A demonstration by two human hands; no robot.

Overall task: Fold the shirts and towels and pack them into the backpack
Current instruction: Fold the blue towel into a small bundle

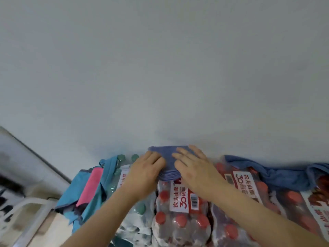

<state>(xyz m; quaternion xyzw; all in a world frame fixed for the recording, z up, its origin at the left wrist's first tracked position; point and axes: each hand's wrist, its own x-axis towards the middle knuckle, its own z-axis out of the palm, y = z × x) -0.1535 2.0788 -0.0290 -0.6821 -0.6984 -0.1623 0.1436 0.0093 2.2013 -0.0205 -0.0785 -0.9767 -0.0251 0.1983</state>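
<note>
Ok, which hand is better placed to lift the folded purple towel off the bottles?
Left, likely: left hand curls its fingers round the folded purple towel; right hand lies flat on top.

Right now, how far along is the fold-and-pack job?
Done: the purple towel sits folded in layers on the bottle packs. In hand: the left hand grips its edge and the right hand presses its top. Left: the blue cloth lies crumpled, and the teal garment hangs loose with the pink towel on it. No backpack is in view, so nothing shows as packed.
</note>
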